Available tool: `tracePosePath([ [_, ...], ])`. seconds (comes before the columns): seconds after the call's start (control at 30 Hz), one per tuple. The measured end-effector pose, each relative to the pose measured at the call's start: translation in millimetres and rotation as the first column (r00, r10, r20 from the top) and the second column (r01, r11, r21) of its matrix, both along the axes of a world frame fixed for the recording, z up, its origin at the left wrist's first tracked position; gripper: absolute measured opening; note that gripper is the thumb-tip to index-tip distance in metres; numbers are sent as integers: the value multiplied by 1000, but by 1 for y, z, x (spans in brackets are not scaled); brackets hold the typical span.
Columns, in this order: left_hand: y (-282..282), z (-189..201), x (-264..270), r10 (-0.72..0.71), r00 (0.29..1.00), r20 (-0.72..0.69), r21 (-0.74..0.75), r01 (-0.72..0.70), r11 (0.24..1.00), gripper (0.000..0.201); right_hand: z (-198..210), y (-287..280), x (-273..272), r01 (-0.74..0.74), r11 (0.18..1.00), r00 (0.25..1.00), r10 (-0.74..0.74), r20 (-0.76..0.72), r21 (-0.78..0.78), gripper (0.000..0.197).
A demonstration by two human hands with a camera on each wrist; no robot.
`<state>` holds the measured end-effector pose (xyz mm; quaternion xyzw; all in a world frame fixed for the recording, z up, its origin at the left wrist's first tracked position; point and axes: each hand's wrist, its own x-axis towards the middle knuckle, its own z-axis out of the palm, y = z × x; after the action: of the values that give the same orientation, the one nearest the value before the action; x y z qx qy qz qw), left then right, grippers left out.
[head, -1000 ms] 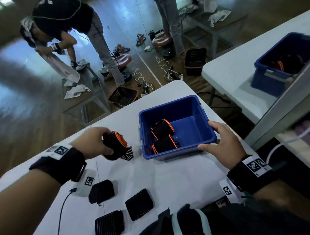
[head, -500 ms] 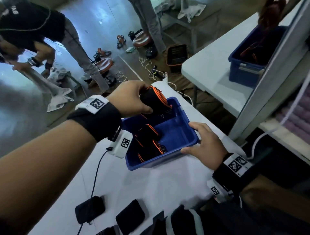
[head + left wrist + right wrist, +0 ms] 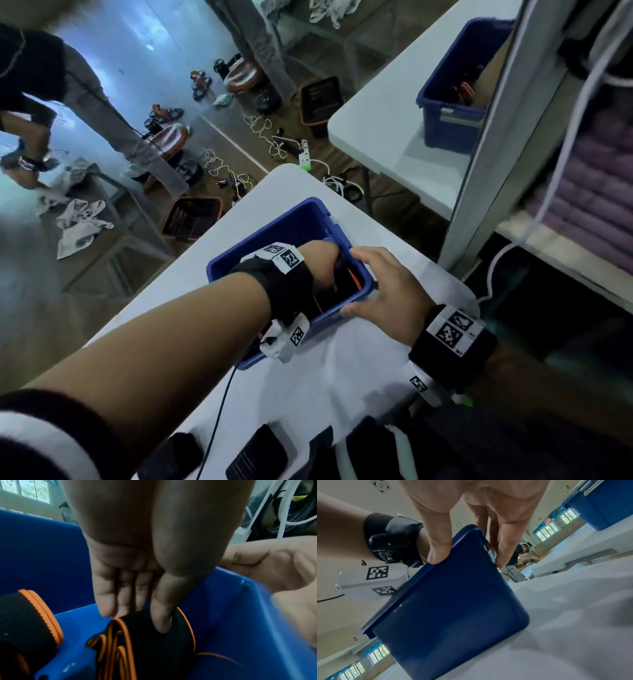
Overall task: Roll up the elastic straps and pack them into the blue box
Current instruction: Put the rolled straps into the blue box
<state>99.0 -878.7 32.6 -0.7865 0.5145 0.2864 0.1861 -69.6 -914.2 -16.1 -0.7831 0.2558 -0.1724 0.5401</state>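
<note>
The blue box (image 3: 274, 219) stands on the white table (image 3: 359, 370). My left hand (image 3: 322, 263) reaches down inside it. In the left wrist view, the left hand (image 3: 135, 618) pinches a rolled black strap with orange edges (image 3: 150, 645) between thumb and fingers, low against the box's floor (image 3: 223, 628). A second rolled strap (image 3: 25, 615) lies to its left. My right hand (image 3: 383, 291) grips the box's near right corner. In the right wrist view, this hand (image 3: 467, 559) has its thumb on one rim and its fingers on the other rim of the box (image 3: 453, 601).
Flat black pads (image 3: 257, 452) (image 3: 178, 452) lie at the table's near edge beside a thin black cable (image 3: 219, 411). A second blue box (image 3: 448, 113) sits on the neighbouring table. A metal shelf post (image 3: 479, 171) stands to the right. People stand farther back on the floor.
My left hand carried the rolled strap from the table's left, over the box, and has lowered it inside. The right hand kept its hold on the box's corner.
</note>
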Motion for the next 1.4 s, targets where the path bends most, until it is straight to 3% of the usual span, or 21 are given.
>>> tracePosePath([
  [0.07,-5,-1,3,-9,1000,-8,36,9,999,30,0,1,0,0,1000,1000,0,7,0,91],
  [0.33,-3,0,17,-15,1000,-22,62,16,998,38,0,0,-2,8,1000,1000,-9,15,13,90],
  [0.53,12,24,51,7,995,100,44,-11,999,34,-4,0,-3,8,1000,1000,-8,3,24,93],
  [0.63,26,26,58,-30,986,164,178,1,984,31,-7,1,-3,6,999,1000,-6,8,42,93],
  [0.77,34,25,52,-138,982,131,416,72,906,35,-8,0,-2,-5,1000,1000,5,4,18,93],
  [0.97,31,31,34,-247,961,125,528,146,836,33,-6,0,-1,-18,999,1000,18,-2,36,95],
  [1.07,21,35,16,-255,967,28,554,197,809,42,-6,0,-1,-23,999,1000,24,-6,41,95],
  [1.13,21,43,9,-214,977,16,538,172,825,44,-6,1,-1,-30,999,999,31,-14,40,94],
  [1.2,35,49,18,-126,991,43,438,95,894,44,-7,0,-1,-39,999,999,40,-17,33,94],
  [1.3,63,51,39,47,999,24,113,-49,992,44,-8,-2,-1,-49,998,999,49,-13,38,91],
  [1.4,91,68,49,250,964,-95,-198,-264,944,40,-7,-1,-2,-53,997,999,53,8,47,88],
])
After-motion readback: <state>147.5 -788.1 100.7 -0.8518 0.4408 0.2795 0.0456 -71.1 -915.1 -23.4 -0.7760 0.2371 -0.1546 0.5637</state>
